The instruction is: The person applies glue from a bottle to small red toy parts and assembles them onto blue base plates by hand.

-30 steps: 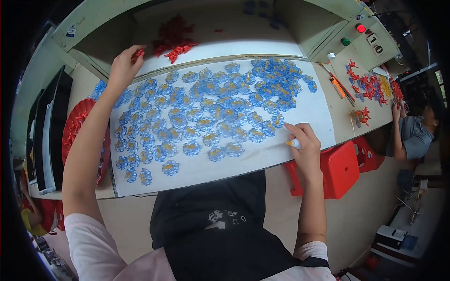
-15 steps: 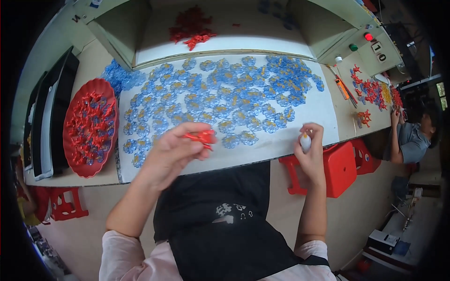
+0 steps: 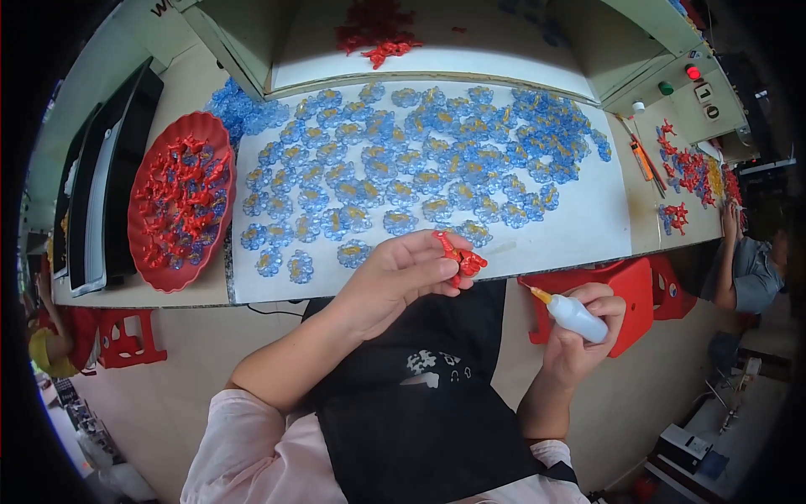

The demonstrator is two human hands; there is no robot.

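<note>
My left hand (image 3: 395, 275) pinches a small red plastic piece (image 3: 457, 257) over the near edge of the table, above my dark apron. My right hand (image 3: 583, 332) is shut on a small white glue bottle (image 3: 573, 317) with an orange nozzle that points left toward the red piece, a short gap apart. On the white sheet (image 3: 579, 227) beyond lie several blue flower-shaped pieces (image 3: 403, 172) with yellow centres, spread in rows.
A red tray (image 3: 168, 269) of red pieces sits at the left end of the table. A pile of red pieces (image 3: 378, 34) lies at the back. Red stools (image 3: 625, 286) stand by my right side. Another person (image 3: 751, 260) sits at far right near more red pieces (image 3: 688, 168).
My left hand came back from the far left corner with a red piece and now holds it near my body. My right hand lifted the glue bottle off the sheet and drew it down.
</note>
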